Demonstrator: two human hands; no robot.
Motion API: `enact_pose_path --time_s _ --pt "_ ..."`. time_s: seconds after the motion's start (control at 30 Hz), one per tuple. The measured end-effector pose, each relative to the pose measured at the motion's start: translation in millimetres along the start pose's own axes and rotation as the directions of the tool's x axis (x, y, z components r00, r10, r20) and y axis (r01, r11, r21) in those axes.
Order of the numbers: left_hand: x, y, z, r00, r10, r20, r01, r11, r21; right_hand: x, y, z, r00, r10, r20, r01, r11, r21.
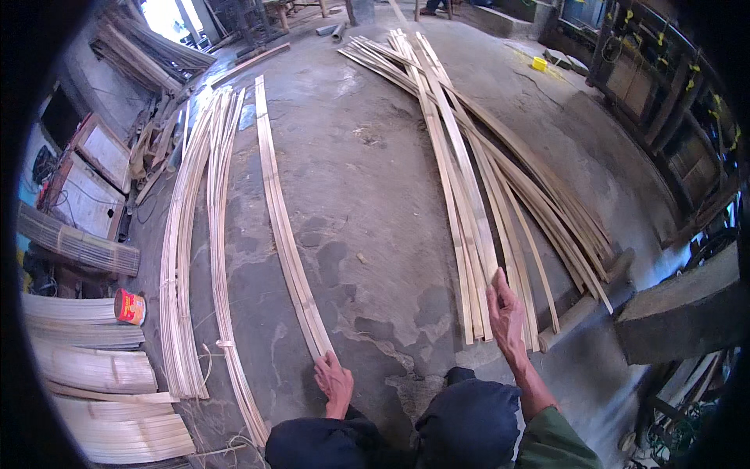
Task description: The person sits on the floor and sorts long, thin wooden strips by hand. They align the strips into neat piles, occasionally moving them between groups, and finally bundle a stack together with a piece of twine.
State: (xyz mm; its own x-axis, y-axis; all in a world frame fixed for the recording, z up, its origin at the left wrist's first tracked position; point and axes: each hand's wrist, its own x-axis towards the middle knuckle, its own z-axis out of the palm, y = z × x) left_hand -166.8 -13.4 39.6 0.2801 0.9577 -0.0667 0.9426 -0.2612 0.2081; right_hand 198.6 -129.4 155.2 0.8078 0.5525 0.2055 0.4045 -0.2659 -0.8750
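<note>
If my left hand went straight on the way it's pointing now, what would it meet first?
Most likely the long pale strips, whose near end lies at your left hand; whether it would slide over them is unclear from this view.

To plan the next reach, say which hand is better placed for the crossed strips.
Likely the right hand: it is at the crossed strips, while the left hand is at the separate strips.
</note>
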Motion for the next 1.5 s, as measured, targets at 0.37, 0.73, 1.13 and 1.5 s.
enact_pose_path --time_s 0.37,0.73,1.13,1.5 --pt "6.3 2.8 5.7 0.998 -0.044 -0.044 0.042 0.998 -0.039 12.8 55.9 -43.3 0.973 0.23 0.024 -0.222 0.958 -0.182" --pt "2.1 -0.5 4.9 0.99 -0.078 -0.116 0.069 0.994 -0.086 -6.2 114.7 -49.6 1.0 0.009 0.018 0.004 0.801 -0.599" --pt "18.3 -14.6 11.3 0.959 -0.268 -0.091 0.211 0.892 -0.399 -127.9 7.3 196.3 0.45 0.137 0.883 -0.468 0.878 0.102" --pt "30.7 -38.6 25.2 0.936 -0.35 0.045 0.277 0.649 -0.709 -163.4 -17.1 267.8 0.347 0.193 0.918 -0.421 0.906 -0.031"
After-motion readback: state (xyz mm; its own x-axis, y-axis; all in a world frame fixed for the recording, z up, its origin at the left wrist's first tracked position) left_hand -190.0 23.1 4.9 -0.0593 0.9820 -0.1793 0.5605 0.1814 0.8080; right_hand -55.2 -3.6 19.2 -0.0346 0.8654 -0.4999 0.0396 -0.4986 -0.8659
